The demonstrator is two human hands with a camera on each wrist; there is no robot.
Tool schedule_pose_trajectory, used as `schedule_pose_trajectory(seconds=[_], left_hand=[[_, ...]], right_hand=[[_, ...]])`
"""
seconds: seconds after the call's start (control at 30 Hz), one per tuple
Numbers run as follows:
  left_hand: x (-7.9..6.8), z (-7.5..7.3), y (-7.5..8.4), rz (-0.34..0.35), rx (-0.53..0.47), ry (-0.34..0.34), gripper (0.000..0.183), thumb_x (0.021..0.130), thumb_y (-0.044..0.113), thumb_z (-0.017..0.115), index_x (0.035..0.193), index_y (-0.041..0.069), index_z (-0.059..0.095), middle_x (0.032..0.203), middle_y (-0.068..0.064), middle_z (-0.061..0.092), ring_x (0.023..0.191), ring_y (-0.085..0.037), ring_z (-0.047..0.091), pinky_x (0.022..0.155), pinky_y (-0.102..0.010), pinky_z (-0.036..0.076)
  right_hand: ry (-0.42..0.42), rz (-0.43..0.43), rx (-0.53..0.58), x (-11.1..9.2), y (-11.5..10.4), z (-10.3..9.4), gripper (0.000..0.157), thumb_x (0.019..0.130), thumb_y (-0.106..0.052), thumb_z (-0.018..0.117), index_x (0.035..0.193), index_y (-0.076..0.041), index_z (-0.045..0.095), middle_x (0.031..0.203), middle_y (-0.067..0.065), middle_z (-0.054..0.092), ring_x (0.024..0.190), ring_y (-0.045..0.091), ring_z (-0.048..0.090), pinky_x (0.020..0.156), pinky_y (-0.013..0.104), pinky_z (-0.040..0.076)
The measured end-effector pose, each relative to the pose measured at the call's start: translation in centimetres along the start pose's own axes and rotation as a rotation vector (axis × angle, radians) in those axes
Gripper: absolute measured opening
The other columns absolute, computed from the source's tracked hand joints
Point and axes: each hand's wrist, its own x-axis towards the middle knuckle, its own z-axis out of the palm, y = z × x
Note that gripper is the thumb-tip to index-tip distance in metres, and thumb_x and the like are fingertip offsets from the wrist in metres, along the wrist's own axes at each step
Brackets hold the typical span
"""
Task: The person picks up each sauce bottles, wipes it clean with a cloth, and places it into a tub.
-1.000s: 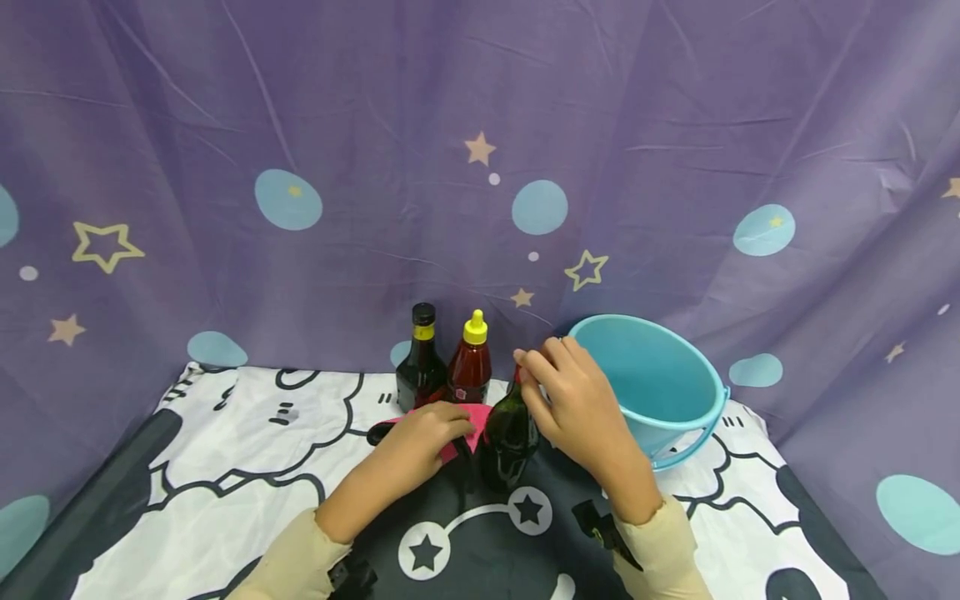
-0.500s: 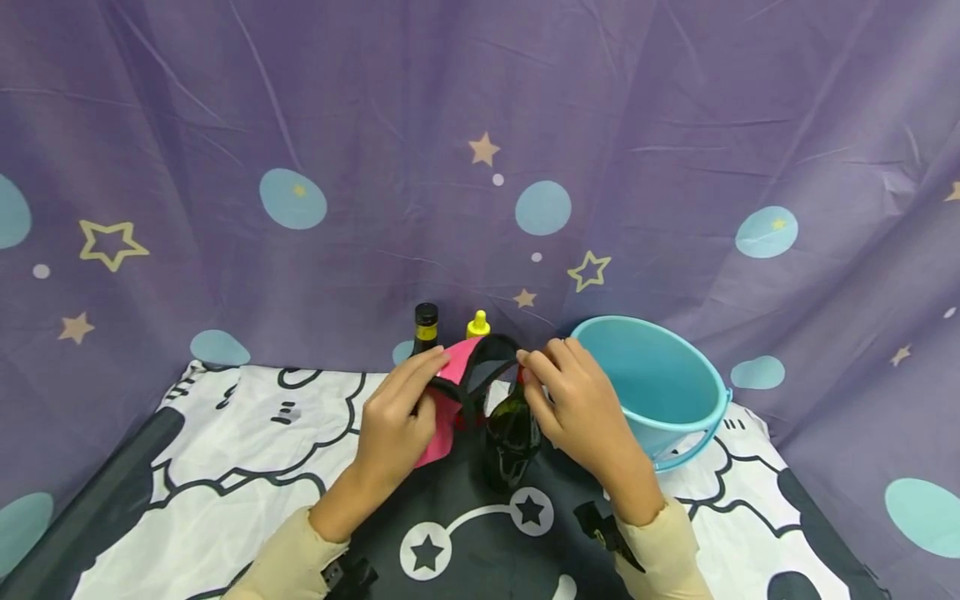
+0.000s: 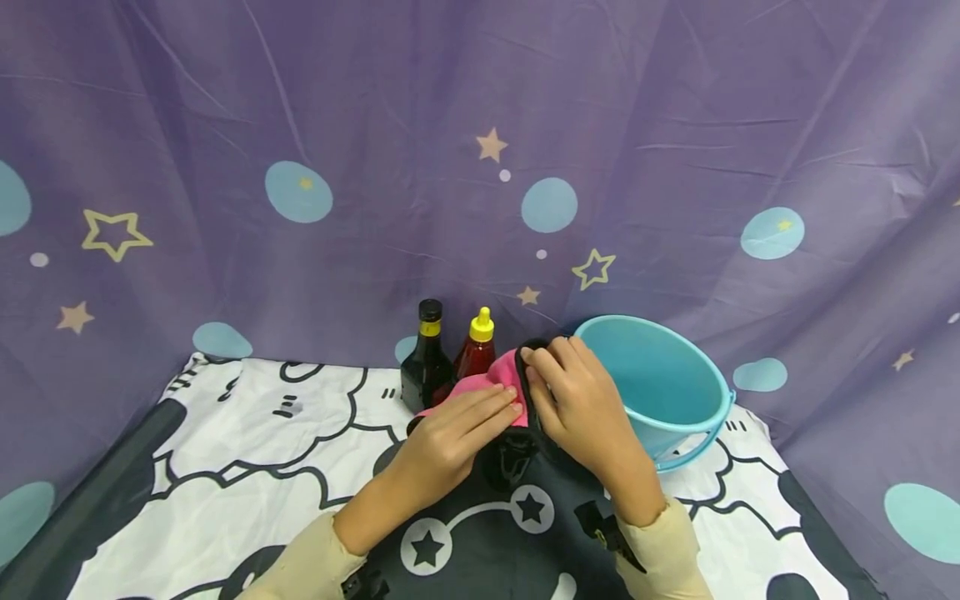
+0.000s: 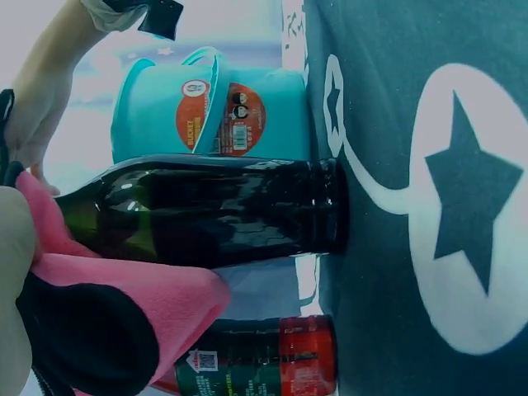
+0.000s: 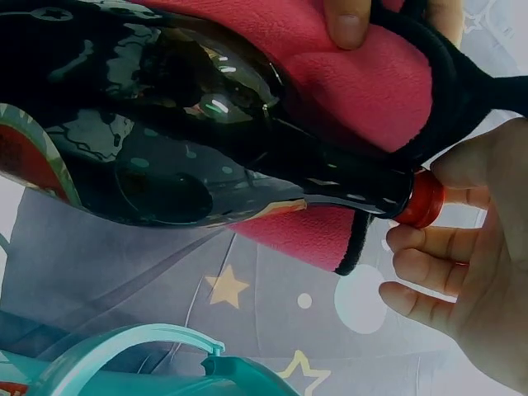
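A dark green glass bottle point(image 4: 223, 206) stands upright on the table; in the head view only its lower part point(image 3: 513, 460) shows. At its top, my right hand point(image 3: 581, 408) pinches the red cap point(image 5: 426, 200) between thumb and fingers. My left hand point(image 3: 450, 442) holds a pink cloth with black edging point(image 3: 495, 377) against the bottle's upper part, fingers stretched over it. The right wrist view shows the cloth point(image 5: 355, 91) behind and around the bottle's neck, with a fingertip of the left hand on it.
Behind the cloth stand a dark sauce bottle with a black cap point(image 3: 427, 371) and a red sauce bottle with a yellow nozzle point(image 3: 476, 354). A light-blue bucket point(image 3: 660, 429) with its handle lowered stands just right of my right hand. A purple star-print curtain point(image 3: 375, 208) hangs behind.
My left hand has lifted the pink cloth from behind the bottle and brought it rightward onto the bottle's upper part. The right hand has stayed at the cap.
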Motion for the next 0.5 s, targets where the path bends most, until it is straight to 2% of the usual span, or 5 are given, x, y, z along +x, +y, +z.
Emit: schedule_pose_trajectory(seconds=[0.17, 0.3, 0.5], left_hand=[[0.07, -0.29, -0.14, 0.017, 0.039, -0.053, 0.048, 0.091, -0.011, 0.059, 0.135, 0.006, 0.065, 0.136, -0.008, 0.067, 0.127, -0.024, 0.064, 0.105, -0.037, 0.053], [0.22, -0.52, -0.26, 0.014, 0.04, -0.077, 0.057, 0.082, -0.012, 0.066, 0.136, 0.008, 0.064, 0.138, -0.007, 0.066, 0.128, -0.024, 0.063, 0.105, -0.039, 0.053], [0.41, -0.71, -0.4, 0.005, 0.034, -0.109, 0.062, 0.077, -0.014, 0.071, 0.134, 0.008, 0.066, 0.137, -0.006, 0.067, 0.128, -0.023, 0.063, 0.103, -0.04, 0.054]], right_hand=[[0.004, -0.008, -0.005, 0.06, 0.0, 0.04, 0.02, 0.094, -0.01, 0.061, 0.111, -0.003, 0.07, 0.085, 0.008, 0.057, 0.073, 0.022, 0.045, 0.064, 0.034, 0.039], [-0.001, -0.007, -0.004, 0.09, -0.02, -0.02, 0.02, 0.095, -0.009, 0.061, 0.111, -0.003, 0.069, 0.086, 0.009, 0.057, 0.074, 0.022, 0.046, 0.065, 0.035, 0.04], [-0.022, 0.01, -0.011, 0.01, -0.03, -0.15, 0.02, 0.096, -0.011, 0.061, 0.112, -0.002, 0.069, 0.088, 0.009, 0.059, 0.076, 0.023, 0.048, 0.066, 0.035, 0.042]])
